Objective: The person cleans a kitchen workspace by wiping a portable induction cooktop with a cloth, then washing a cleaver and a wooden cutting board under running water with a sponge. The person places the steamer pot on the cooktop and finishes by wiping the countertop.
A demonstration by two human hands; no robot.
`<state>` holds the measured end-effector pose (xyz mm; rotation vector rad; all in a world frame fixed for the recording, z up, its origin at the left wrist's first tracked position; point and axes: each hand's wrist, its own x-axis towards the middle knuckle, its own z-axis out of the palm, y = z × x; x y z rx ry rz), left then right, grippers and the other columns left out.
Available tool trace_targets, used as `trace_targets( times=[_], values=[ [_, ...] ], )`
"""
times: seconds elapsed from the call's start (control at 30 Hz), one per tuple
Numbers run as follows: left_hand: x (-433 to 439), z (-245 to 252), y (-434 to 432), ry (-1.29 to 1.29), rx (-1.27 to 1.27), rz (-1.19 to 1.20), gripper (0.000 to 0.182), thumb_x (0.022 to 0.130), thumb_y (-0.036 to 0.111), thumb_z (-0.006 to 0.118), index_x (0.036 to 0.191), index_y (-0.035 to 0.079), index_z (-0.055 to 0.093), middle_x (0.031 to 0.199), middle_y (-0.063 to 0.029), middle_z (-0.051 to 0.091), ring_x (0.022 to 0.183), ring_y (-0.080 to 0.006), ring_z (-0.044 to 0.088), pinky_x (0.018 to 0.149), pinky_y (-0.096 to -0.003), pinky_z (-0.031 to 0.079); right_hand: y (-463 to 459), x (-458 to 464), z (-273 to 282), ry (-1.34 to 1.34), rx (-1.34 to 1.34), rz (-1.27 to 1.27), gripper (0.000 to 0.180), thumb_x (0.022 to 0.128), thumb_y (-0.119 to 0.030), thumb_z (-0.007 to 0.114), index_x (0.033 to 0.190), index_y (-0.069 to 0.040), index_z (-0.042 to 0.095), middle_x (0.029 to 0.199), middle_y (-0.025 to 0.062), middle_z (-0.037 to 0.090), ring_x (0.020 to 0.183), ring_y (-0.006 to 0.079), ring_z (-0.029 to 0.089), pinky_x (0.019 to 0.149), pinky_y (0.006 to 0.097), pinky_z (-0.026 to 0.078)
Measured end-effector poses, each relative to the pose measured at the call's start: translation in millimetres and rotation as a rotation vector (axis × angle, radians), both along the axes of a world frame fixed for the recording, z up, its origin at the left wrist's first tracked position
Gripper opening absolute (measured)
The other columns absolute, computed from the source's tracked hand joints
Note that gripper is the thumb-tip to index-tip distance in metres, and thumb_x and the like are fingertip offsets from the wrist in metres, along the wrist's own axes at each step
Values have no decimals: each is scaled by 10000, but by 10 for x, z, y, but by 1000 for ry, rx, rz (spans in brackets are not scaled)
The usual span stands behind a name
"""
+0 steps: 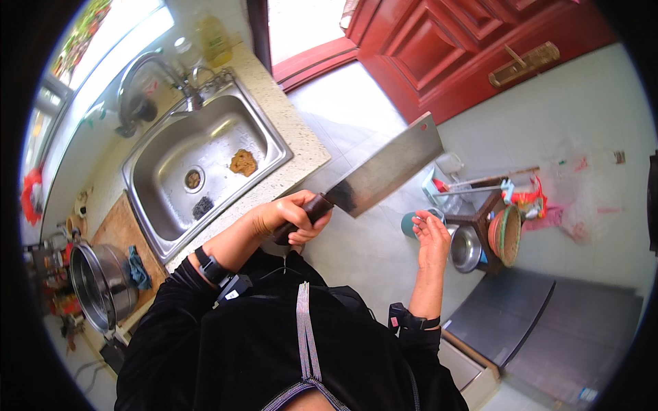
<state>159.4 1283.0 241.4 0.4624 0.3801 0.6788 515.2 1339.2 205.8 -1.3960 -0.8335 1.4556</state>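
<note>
My left hand [295,218] is closed around the dark wooden handle of a wide-bladed cleaver [388,167], in front of the counter with the sink. The metal blade points up and to the right, out over the floor, and has a small hole near its far corner. To the right, my right hand [432,231] is raised with its fingers slightly bent and apart, holding nothing that shows. A green container [409,225] on the floor side lies behind its fingers. In the stainless steel sink [149,205] lie a brown crumpled piece [243,163] and a dark scouring pad [202,207].
Left are a chrome faucet [126,97], a wooden board [110,221] and a steel pot [115,277] with a blue cloth [139,267]. A red door [432,51] stands ajar ahead. Right are a metal bowl [465,248], a basket [510,236] and a dark grey appliance or cabinet surface [570,329].
</note>
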Motion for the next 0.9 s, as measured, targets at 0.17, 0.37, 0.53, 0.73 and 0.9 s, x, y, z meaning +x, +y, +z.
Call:
trace_targets(
  times=[0.17,0.37,0.53,0.73,0.9],
  values=[
    [-149,67,-345,1455,663,375,203,676,126,653,779,-14,549,669,-183,582,634,-355,602,597,-413,483,351,-498,4,-21,23,129,233,947,-130,559,1092,34,641,1066,138,676,942,214,652,791,307,489],
    [-816,-242,-791,1906,636,510,248,659,170,689,804,9,568,737,-198,632,706,-403,630,642,-460,519,593,-1308,27,-47,46,320,225,941,-137,569,1084,18,647,1058,120,680,934,202,651,781,301,482],
    [-1437,-476,-1267,2036,547,533,169,698,120,645,810,13,578,756,-198,648,723,-387,650,659,-465,528,612,-2208,-15,-134,54,566,225,944,-145,569,1087,7,655,1057,111,685,922,190,662,764,291,492],
    [-1963,-827,-1814,2086,286,534,154,710,112,640,819,18,588,779,-200,661,746,-385,658,679,-482,525,453,-3387,-196,-316,213,929,197,912,-128,619,1040,-1,700,977,69,706,880,132,657,757,248,485],
    [-2250,-1006,-2199,2054,63,622,185,683,135,656,824,22,614,783,-207,665,773,-389,659,716,-475,534,244,-4210,-430,-624,504,1204,217,873,-137,659,1038,-1,697,928,70,685,868,150,639,789,268,492]
  ],
)
